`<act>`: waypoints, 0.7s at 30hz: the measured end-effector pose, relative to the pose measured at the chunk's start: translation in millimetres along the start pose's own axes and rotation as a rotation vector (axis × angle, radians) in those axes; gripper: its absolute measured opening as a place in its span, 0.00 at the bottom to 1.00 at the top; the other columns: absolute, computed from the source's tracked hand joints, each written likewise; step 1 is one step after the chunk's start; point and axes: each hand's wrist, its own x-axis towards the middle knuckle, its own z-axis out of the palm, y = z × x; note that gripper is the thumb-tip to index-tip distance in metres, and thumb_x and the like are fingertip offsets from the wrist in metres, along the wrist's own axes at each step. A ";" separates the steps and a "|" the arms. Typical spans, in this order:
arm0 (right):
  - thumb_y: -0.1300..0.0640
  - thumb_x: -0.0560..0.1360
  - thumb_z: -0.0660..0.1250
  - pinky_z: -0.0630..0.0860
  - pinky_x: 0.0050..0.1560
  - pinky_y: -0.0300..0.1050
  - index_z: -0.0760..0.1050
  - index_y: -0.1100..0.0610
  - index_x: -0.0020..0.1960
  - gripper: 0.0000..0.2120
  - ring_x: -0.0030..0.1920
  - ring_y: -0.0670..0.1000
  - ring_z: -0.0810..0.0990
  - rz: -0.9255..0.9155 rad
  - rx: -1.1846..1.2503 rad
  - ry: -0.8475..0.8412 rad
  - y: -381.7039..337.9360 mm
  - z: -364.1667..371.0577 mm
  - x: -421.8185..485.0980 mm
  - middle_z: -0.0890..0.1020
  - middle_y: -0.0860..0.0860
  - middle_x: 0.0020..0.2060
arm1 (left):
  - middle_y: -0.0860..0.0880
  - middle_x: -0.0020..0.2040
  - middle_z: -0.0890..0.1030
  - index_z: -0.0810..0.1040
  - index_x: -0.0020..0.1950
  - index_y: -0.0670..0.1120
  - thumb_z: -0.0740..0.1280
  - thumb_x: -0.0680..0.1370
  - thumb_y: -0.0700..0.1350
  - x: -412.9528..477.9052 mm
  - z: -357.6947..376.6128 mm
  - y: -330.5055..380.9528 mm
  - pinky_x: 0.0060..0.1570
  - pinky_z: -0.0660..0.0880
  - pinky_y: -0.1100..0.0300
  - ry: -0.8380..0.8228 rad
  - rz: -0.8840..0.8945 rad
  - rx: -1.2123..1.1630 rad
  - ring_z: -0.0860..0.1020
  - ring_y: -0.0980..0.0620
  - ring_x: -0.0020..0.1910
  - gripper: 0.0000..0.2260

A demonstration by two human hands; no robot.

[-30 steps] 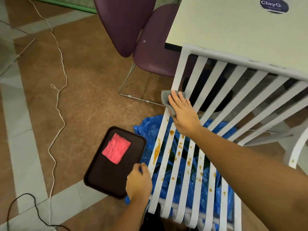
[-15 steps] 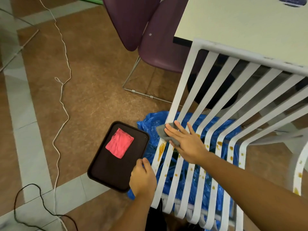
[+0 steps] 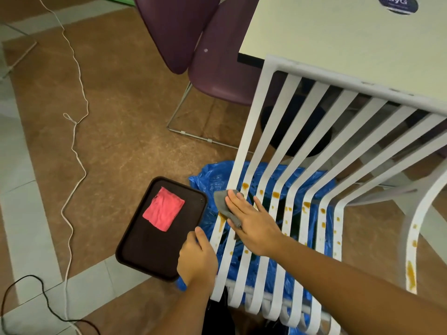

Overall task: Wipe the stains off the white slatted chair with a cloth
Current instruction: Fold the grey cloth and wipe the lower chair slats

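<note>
The white slatted chair (image 3: 278,131) fills the right half of the view, its seat slats spotted with orange-brown stains. My right hand (image 3: 254,223) lies flat with straight fingers on a grey cloth (image 3: 221,203), pressing it onto the leftmost seat slats beside a long orange drip. My left hand (image 3: 197,258) grips the left edge of the seat near its front, fingers curled round the outer slat.
A dark brown tray (image 3: 145,250) with a folded pink cloth (image 3: 164,209) lies on the floor left of the chair. Blue plastic sheeting (image 3: 212,180) is spread under the seat. A purple chair (image 3: 217,64), a cream table (image 3: 338,39) and cords (image 3: 72,146) surround the spot.
My right hand has slid the grey cloth down the left slats, from the backrest to the stained seat. My left hand has kept its grip on the seat edge.
</note>
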 end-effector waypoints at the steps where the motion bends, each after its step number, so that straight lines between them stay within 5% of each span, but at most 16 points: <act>1: 0.40 0.84 0.42 0.35 0.78 0.59 0.38 0.46 0.81 0.28 0.79 0.44 0.36 -0.030 -0.077 0.010 6.8 -2.4 1.3 0.37 0.40 0.78 | 0.52 0.40 0.75 0.74 0.47 0.49 0.50 0.85 0.56 -0.8 -0.3 0.0 0.41 0.68 0.54 -0.001 0.005 0.000 0.73 0.49 0.40 0.18; 5: 0.41 0.83 0.48 0.35 0.73 0.71 0.40 0.46 0.81 0.30 0.80 0.51 0.40 -0.029 -0.368 0.120 46.5 -46.1 36.3 0.40 0.43 0.79 | 0.52 0.40 0.77 0.76 0.47 0.47 0.49 0.85 0.57 -0.3 0.9 -2.6 0.40 0.72 0.53 0.002 0.014 -0.025 0.76 0.49 0.40 0.21; 9: 0.41 0.83 0.48 0.38 0.73 0.73 0.44 0.48 0.81 0.30 0.80 0.57 0.38 0.082 -0.408 0.225 54.0 -88.0 65.3 0.45 0.45 0.81 | 0.52 0.42 0.77 0.78 0.50 0.47 0.49 0.85 0.58 -0.2 2.8 -3.5 0.42 0.72 0.53 0.009 0.017 -0.036 0.76 0.49 0.41 0.22; 15: 0.44 0.84 0.51 0.39 0.76 0.67 0.39 0.50 0.81 0.32 0.78 0.50 0.32 0.040 -0.184 0.136 19.3 -20.1 26.1 0.37 0.46 0.79 | 0.49 0.45 0.80 0.79 0.53 0.45 0.49 0.86 0.56 -1.7 1.4 -2.5 0.43 0.72 0.52 0.005 0.025 -0.057 0.79 0.45 0.45 0.23; 21: 0.40 0.84 0.45 0.39 0.76 0.65 0.44 0.50 0.82 0.29 0.80 0.49 0.45 -0.105 -0.246 0.119 22.3 19.1 -5.0 0.46 0.47 0.81 | 0.46 0.48 0.83 0.80 0.55 0.45 0.47 0.84 0.59 -1.4 0.9 -1.7 0.45 0.76 0.50 0.021 0.026 -0.061 0.82 0.43 0.48 0.26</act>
